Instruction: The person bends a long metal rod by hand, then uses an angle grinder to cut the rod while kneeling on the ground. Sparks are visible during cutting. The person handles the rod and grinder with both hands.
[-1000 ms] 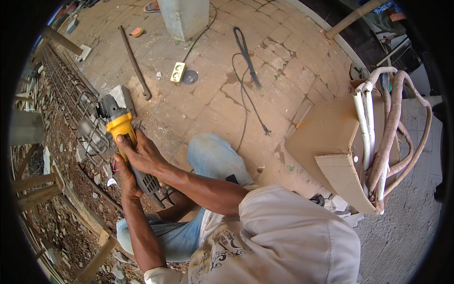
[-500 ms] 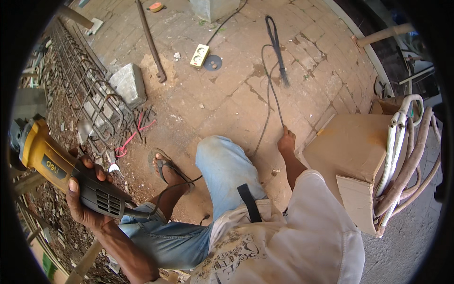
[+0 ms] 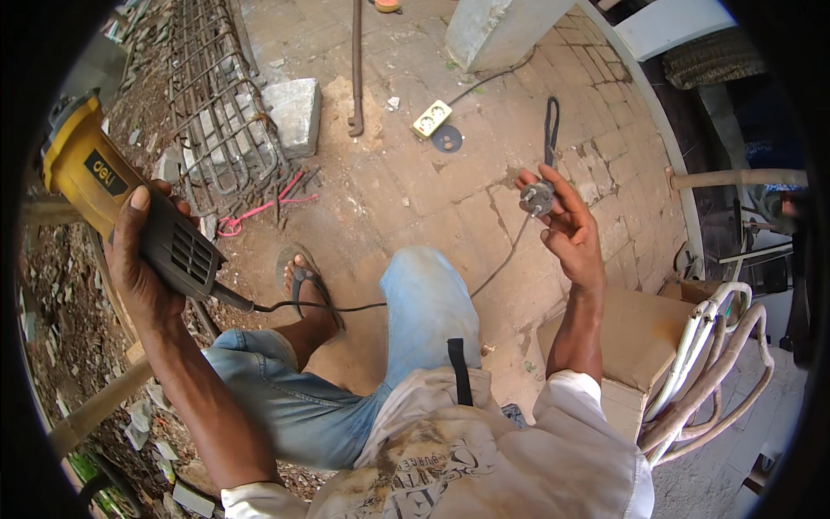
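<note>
Two grips loaded. Left grip (image 3: 143, 259) is wrapped around the rear of the angle grinder (image 3: 177, 242), raised at left. Right grip (image 3: 577, 229) holds the plug (image 3: 537, 198) in its fingers, thumb apart, prongs exposed. Best handling: plug by its body, fingers behind the prongs, left fingers off any switch, cord (image 3: 359, 308) slack and clear of the sandalled foot (image 3: 298, 281). Socket block (image 3: 431, 118) lies on the paving (image 3: 415, 199). Grinder's black label (image 3: 105, 174): pale lettering. Shirt (image 3: 553, 467): dark print.

Rebar cage (image 3: 214, 82) and grey concrete block (image 3: 299, 112), pink ribbon (image 3: 259, 209) nearby, cardboard box (image 3: 627, 333) with hoses (image 3: 688, 348)
</note>
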A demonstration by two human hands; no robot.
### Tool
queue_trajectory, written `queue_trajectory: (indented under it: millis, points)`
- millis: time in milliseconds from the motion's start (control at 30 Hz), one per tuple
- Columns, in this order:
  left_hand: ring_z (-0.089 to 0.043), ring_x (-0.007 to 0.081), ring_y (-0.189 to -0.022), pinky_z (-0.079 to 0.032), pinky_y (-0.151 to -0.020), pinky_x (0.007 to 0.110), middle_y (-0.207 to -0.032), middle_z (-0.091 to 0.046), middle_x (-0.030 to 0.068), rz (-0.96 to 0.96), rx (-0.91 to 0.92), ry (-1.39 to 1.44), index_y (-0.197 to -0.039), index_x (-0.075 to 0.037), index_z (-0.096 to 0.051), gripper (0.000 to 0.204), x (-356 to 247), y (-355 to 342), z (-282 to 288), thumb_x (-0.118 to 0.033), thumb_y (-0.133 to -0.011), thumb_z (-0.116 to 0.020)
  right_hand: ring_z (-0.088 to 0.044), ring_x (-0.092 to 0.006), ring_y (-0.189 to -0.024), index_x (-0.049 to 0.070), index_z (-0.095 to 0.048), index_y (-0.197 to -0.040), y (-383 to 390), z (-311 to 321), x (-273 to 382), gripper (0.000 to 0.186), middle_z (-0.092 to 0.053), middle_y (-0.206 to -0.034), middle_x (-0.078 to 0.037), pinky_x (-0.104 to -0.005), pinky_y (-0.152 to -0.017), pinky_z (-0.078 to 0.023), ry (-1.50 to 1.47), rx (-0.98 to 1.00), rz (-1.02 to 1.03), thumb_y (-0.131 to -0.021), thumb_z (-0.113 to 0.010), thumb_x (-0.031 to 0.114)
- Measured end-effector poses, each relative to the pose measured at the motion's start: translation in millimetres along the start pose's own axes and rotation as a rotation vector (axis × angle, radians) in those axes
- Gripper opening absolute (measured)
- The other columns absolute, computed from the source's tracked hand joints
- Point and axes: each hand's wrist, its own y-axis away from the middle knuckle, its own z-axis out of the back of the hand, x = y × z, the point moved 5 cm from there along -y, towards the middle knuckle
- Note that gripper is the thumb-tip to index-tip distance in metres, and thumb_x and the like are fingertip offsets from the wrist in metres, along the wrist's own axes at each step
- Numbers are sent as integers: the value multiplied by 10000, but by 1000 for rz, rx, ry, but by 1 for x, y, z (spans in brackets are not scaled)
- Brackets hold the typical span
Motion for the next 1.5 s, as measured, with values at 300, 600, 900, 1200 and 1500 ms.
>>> queue_trajectory:
  millis: [300,600,900,1200,1500]
  points:
    - [-633,168,-604,-543,-541,300,-827,-629,94,16,38,19,-1051,-1,-552,375,11,-5,-27,-187,-780,-730,-608,-178,-732,5,-617,-1143,-19,-50,219,312,-629,-1057,-109,-305,-603,-475,293,-187,1028,-959,-586,254]
    - [-664,235,-792,-516,-757,356,-878,-675,108,-266,-333,-451,-1077,-8,-544,452,6,-15,-33,-218,-740,-759,-392,-58,-501,33,-519,-1228,-95,-29,116,403,-445,-620,19,-243,-479,-290,300,-323,104,-987,-545,354]
    - [-630,190,-667,-546,-575,308,-874,-611,116,114,-85,-23,-1115,24,-525,421,24,-9,-13,-213,-815,-702,-651,-379,-863,83,-663,-1022,-190,31,-111,264,-687,-899,-194,-465,-752,-489,1067,-93,-271,-874,-618,296]
    - [-580,212,-793,-558,-649,344,-1043,-535,178,169,-62,278,-1380,72,-310,601,23,-46,29,-231,-928,-567,-662,-365,-929,51,-706,-941,-307,-20,-266,250,-690,-970,-201,-457,-819,-516,1049,126,-460,-864,-620,274]
    - [-546,211,-817,-519,-674,330,-1057,-490,172,222,-146,343,-1378,105,-292,595,28,-70,62,-234,-949,-527,-662,-408,-874,-21,-699,-879,-320,-49,-302,270,-670,-910,-263,-468,-801,-524,1253,164,-357,-846,-606,231]
